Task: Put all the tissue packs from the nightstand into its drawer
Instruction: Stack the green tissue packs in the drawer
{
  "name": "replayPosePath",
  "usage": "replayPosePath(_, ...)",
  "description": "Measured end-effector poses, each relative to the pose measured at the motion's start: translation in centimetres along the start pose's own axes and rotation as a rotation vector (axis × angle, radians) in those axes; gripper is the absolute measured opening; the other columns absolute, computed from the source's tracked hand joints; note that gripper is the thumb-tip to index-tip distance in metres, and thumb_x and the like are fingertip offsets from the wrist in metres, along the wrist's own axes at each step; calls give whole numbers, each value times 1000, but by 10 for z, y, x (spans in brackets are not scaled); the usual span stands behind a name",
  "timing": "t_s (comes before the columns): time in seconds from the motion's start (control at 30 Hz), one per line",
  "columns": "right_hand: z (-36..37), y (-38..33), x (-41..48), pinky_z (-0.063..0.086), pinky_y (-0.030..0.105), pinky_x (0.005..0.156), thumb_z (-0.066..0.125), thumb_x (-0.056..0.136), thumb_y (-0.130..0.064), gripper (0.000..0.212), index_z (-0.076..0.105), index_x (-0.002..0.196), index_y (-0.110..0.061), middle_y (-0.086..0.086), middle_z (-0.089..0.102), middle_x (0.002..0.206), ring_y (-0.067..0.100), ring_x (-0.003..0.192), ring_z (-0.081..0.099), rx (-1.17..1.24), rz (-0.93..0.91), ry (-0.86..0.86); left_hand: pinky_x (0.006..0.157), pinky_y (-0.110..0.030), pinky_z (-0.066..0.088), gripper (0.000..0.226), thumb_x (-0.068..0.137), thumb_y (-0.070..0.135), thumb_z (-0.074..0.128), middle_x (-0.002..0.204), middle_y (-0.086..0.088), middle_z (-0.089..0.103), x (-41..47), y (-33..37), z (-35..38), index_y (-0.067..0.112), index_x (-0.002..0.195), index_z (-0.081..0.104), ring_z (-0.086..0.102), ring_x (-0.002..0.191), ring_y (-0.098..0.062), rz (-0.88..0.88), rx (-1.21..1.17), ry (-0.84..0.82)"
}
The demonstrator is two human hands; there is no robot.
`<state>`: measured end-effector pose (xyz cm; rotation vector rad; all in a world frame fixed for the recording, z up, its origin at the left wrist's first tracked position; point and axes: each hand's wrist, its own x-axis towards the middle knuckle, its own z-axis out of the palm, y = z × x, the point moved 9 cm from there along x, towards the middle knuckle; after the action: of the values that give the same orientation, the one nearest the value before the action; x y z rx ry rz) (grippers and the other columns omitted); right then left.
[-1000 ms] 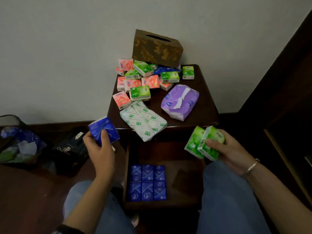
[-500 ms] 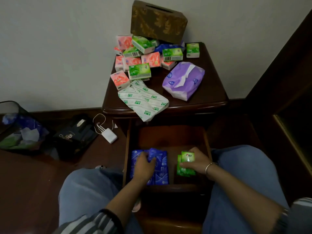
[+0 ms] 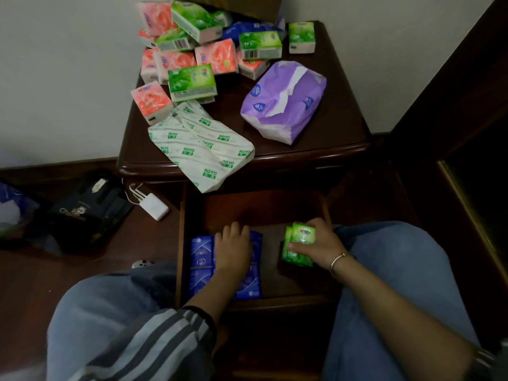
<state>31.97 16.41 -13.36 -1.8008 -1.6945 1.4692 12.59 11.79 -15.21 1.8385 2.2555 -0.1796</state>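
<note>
The nightstand (image 3: 332, 125) carries several small pink packs (image 3: 151, 100) and green packs (image 3: 191, 81), a blue pack (image 3: 247, 26) at the back, a purple soft pack (image 3: 283, 103) and a white ROYO pack (image 3: 202, 149) that overhangs the front edge. Below it the drawer (image 3: 261, 209) stands pulled out. Several blue packs (image 3: 202, 254) lie in its left half, and my left hand (image 3: 233, 250) rests palm down on them. My right hand (image 3: 319, 244) grips two green packs (image 3: 299, 242) low in the drawer's right half.
A brown tissue box (image 3: 233, 4) stands against the wall behind the packs. On the floor to the left lie a white charger (image 3: 154, 207), a black box (image 3: 88, 213) and a bin with a bag (image 3: 11, 213). Dark wooden furniture (image 3: 467, 127) rises on the right. My knees flank the drawer.
Both hands came down from in front of the nightstand into the drawer. The left hand's blue pack now lies with the others under the flattened hand. The right hand has sunk lower with its green packs.
</note>
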Motion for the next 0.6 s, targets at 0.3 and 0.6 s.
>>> replayPosePath(0.3, 39, 10, 7, 44, 19, 58, 82, 67, -29, 62, 41, 113, -18, -4, 56, 91, 10, 78, 56, -162, 27, -196, 114, -52, 14, 66, 96, 19, 49, 159, -3, 17, -7, -13, 25, 28, 152, 16, 11, 146, -26, 278, 165, -106)
replayPosePath(0.6, 84, 47, 8, 53, 36, 85, 84, 61, -38, 75, 42, 121, -19, 2, 60, 110, 21, 100, 60, -289, 117, -417, 116, -50, 12, 50, 99, 24, 42, 160, -4, 13, -17, -30, 1, 27, 148, 31, 2, 148, -24, 248, 107, -89)
